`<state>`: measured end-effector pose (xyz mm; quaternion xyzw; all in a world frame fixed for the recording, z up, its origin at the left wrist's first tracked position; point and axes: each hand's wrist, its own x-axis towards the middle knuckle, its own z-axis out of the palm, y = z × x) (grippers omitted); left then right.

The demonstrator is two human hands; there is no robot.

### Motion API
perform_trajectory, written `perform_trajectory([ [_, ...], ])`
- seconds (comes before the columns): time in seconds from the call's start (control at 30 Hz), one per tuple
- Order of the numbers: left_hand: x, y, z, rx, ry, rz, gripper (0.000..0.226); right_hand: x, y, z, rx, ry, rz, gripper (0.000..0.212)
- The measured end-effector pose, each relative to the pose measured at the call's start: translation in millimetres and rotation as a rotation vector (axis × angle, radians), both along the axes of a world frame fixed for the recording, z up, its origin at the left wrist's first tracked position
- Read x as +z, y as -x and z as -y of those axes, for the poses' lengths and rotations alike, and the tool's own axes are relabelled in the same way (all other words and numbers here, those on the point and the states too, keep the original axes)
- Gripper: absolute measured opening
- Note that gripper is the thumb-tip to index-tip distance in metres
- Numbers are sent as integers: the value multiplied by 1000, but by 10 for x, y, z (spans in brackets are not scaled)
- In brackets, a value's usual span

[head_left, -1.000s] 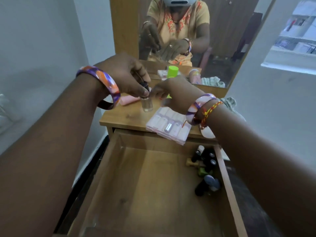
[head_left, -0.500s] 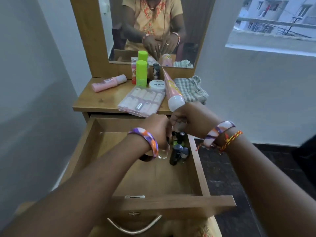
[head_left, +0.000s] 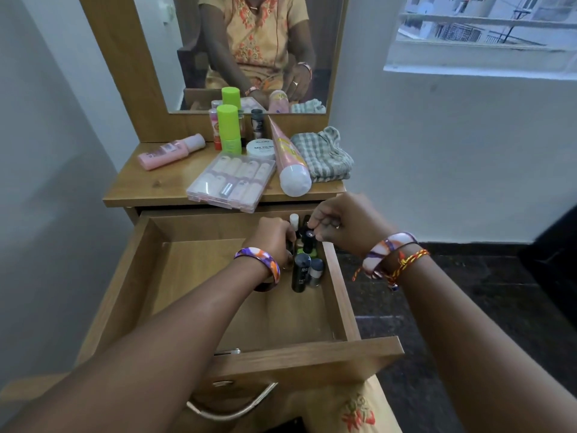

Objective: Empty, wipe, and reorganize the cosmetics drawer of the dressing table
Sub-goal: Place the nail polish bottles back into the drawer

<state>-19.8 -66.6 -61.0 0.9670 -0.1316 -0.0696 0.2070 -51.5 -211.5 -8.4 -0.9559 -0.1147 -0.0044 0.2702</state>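
I judge the drawer [head_left: 193, 276] emptied and wiped, and refilling under way: at centre frame it lies mostly bare, small bottles [head_left: 304, 270] clustered in its back right corner. My left hand [head_left: 274, 242] is closed around one I can't identify; my right hand [head_left: 343, 226] pinches a dark cap [head_left: 309, 235]. Upper centre, a jar [head_left: 261, 148] reads "NAIL POLISH"; the remaining tabletop [head_left: 150, 189] items await return.

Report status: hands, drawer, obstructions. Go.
Left hand and right hand both among small bottles, grips unclear. Bottles clustered back right in open drawer. Nothing obstructing.
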Motion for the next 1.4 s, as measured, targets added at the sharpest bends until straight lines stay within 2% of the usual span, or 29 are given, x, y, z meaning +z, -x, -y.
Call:
perform_trajectory([
  [0.23, -56, 38, -2, 25, 51, 41, 31, 10, -13, -24, 10, -12, -5, 19],
  [0.43, 71, 97, -42, -35, -46, 3, 31, 28, -22, -46, 25, -35, -33, 18],
  [0.57, 403, 75, -167, -108, -113, 24, 27, 186, -96, -115, 56, -57, 25, 19],
  [0.7, 883, 3, -369, -272, -99, 38, 28, 392, -310, -236, 93, -68, 103, 20],
  [0.77, 1082, -123, -512, -280, -54, 38, 30, 492, -493, -313, 106, -65, 155, 21],
  [0.93, 1366, -596, -785, -105, 33, 203, 25, 727, -1015, -541, 87, -54, 257, 23],
  [1.03, 1418, -898, -808, 34, 7, 399, 34, 742, -1374, -666, 47, 19, 320, 27],
  [1.1, 1432, -1084, -754, 76, 11, 458, 41, 706, -1615, -733, 1, 90, 335, 27],
  [1.23, 1376, -1404, -518, 105, -202, 435, 34, 645, -1941, -778, -69, 188, 312, 31],
  [1.4, 1230, -1605, -281, 177, -399, 438, 23, 563, -2058, -769, -74, 371, 328, 20],
])
